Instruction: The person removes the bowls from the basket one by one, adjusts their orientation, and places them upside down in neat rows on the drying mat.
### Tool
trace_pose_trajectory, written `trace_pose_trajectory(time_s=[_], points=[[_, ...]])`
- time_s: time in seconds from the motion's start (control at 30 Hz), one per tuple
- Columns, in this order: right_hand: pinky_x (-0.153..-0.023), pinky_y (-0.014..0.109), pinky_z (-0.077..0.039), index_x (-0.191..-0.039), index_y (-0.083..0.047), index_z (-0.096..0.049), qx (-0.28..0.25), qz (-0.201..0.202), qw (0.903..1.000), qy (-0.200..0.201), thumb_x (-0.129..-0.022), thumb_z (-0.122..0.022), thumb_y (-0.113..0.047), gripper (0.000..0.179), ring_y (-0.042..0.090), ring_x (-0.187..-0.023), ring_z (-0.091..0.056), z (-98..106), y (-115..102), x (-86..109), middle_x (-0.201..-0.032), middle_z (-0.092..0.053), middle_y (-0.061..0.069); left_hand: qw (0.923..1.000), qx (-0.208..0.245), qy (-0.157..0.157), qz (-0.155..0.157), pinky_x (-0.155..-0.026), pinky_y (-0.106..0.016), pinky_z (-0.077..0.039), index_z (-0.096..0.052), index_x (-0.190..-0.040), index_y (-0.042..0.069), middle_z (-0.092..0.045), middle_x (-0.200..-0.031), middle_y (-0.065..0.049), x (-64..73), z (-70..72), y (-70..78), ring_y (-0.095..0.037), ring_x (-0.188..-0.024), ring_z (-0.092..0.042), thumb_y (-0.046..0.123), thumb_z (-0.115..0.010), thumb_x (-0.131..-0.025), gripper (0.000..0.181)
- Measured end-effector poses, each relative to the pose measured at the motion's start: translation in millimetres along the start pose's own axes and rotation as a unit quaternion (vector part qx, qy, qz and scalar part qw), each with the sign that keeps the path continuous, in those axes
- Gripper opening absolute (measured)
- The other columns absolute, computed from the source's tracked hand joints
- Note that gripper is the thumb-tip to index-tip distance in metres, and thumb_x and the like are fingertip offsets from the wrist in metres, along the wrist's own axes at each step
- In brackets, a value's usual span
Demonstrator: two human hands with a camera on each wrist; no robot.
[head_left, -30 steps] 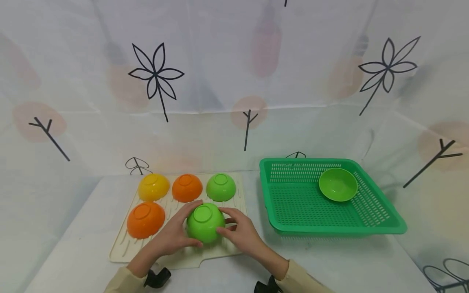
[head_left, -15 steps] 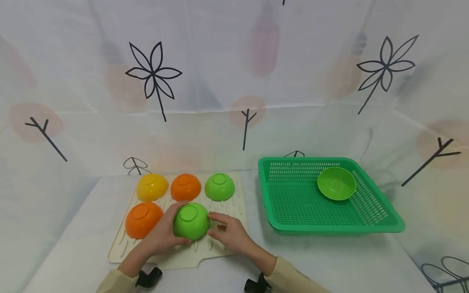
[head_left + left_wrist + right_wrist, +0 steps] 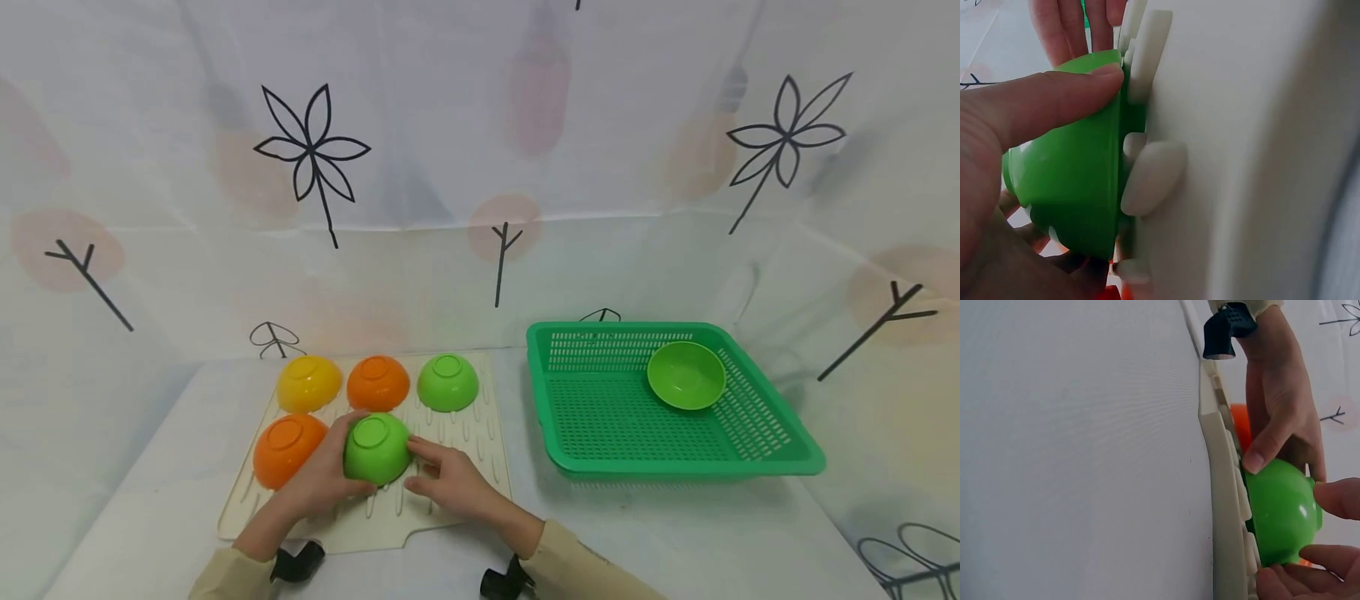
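Note:
An upside-down green bowl (image 3: 377, 450) sits on the ridged cream draining mat (image 3: 367, 532). My left hand (image 3: 318, 479) grips its left side; in the left wrist view the thumb (image 3: 1079, 94) lies over the wall near the rim and the other fingers wrap the far side. At the bowl's right, my right hand (image 3: 450, 483) touches it with loosely bent fingers; the right wrist view shows its fingertips (image 3: 1272, 584) by the rim. Left of my left hand lies an inverted orange bowl (image 3: 287, 450), partly covered by that hand.
Behind, a yellow bowl (image 3: 307, 383), an orange bowl (image 3: 377, 383) and a green bowl (image 3: 447, 383) stand inverted in a row on the mat. To the right is a green plastic basket (image 3: 555, 450) holding an upright green bowl (image 3: 686, 375). A patterned cloth hangs behind.
Both hands and the green bowl between them have moved left across the mat, nearer the front orange bowl. The other bowls and the basket have stayed in place.

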State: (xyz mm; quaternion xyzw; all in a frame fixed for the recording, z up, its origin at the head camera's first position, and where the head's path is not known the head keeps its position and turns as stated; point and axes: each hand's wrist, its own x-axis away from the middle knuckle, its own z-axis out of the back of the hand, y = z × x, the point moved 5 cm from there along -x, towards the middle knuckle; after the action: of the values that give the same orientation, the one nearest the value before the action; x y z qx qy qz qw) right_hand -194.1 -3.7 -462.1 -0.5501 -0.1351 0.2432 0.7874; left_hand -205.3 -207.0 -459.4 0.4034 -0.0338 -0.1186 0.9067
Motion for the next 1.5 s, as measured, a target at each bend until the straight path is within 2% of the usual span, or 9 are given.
trace_pose_trajectory(time_s=[0.2,0.4,0.57,0.77,0.93,1.13,1.3,1.5], points=[[-0.11,0.031,-0.038,-0.147,0.002,-0.043,-0.011,-0.008,0.9998,-0.012,-0.095,-0.068,-0.014,0.061,0.024,-0.142,-0.037,-4,-2,-0.3,-0.156,-0.037,0.011,1.0,0.006,-0.005,0.005,-0.108,-0.064,-0.033,-0.026,-0.149,0.016,-0.04,-0.146,-0.018,0.1,1.1,-2.7,-0.039,-0.128,-0.046,0.013,-0.094,-0.065,0.108],[-0.109,0.03,-0.039,-0.147,0.002,-0.043,-0.01,-0.005,0.9998,-0.013,-0.095,-0.067,-0.014,0.06,0.025,-0.142,-0.038,-4,-2,-0.5,-0.156,-0.038,0.012,0.9995,0.013,-0.011,0.025,-0.107,-0.064,-0.034,-0.025,-0.151,0.016,-0.04,-0.147,-0.017,0.0,2.0,-3.0,-0.038,-0.127,-0.046,0.024,-0.094,-0.066,0.111],[-0.107,0.03,-0.042,-0.146,-0.001,-0.047,-0.018,-0.008,0.9998,-0.003,-0.096,-0.065,-0.013,0.055,0.025,-0.138,-0.043,-3,0,0.0,-0.152,-0.044,0.01,0.9989,0.015,-0.015,0.043,-0.108,-0.063,-0.034,-0.025,-0.153,0.018,-0.038,-0.149,-0.016,-0.2,0.0,-5.4,-0.037,-0.129,-0.044,0.027,-0.092,-0.069,0.108],[-0.103,0.038,-0.047,-0.144,-0.003,-0.051,-0.051,-0.029,0.998,0.021,-0.096,-0.064,-0.013,0.05,0.03,-0.131,-0.051,9,-5,3.4,-0.143,-0.054,0.013,0.999,0.012,-0.004,0.042,-0.107,-0.063,-0.035,-0.028,-0.151,0.018,-0.041,-0.147,-0.014,-0.3,-0.3,-5.6,-0.037,-0.127,-0.046,0.027,-0.093,-0.068,0.106],[-0.101,0.043,-0.048,-0.143,-0.005,-0.053,-0.057,-0.028,0.9969,0.046,-0.099,-0.062,-0.014,0.046,0.033,-0.129,-0.053,31,-17,7.5,-0.141,-0.056,0.016,0.999,0.004,0.003,0.043,-0.106,-0.064,-0.036,-0.029,-0.15,0.016,-0.042,-0.146,-0.015,0.2,0.9,-3.6,-0.038,-0.127,-0.047,0.028,-0.094,-0.066,0.107],[-0.103,0.043,-0.047,-0.142,-0.005,-0.054,-0.066,-0.013,0.9941,0.085,-0.1,-0.061,-0.011,0.043,0.035,-0.131,-0.051,68,-40,17.0,-0.138,-0.058,0.014,0.9989,-0.01,0.005,0.044,-0.106,-0.064,-0.036,-0.03,-0.15,0.015,-0.043,-0.145,-0.016,0.3,2.2,-1.0,-0.038,-0.127,-0.047,0.027,-0.094,-0.065,0.107],[-0.107,0.046,-0.043,-0.144,-0.006,-0.052,-0.088,-0.007,0.9901,0.109,-0.099,-0.061,-0.008,0.045,0.029,-0.135,-0.047,101,-61,29.9,-0.141,-0.056,0.011,0.9989,-0.015,0.003,0.044,-0.106,-0.064,-0.037,-0.029,-0.15,0.016,-0.043,-0.145,-0.016,1.3,3.4,0.0,-0.038,-0.126,-0.047,0.027,-0.094,-0.066,0.107],[-0.109,0.044,-0.041,-0.145,-0.009,-0.051,-0.08,0.005,0.9861,0.145,-0.099,-0.061,-0.007,0.047,0.024,-0.136,-0.046,146,-74,46.0,-0.144,-0.053,0.008,0.9985,-0.025,0.002,0.048,-0.106,-0.064,-0.036,-0.029,-0.152,0.014,-0.043,-0.147,-0.015,0.9,2.4,2.5,-0.038,-0.128,-0.047,0.026,-0.094,-0.066,0.108]])
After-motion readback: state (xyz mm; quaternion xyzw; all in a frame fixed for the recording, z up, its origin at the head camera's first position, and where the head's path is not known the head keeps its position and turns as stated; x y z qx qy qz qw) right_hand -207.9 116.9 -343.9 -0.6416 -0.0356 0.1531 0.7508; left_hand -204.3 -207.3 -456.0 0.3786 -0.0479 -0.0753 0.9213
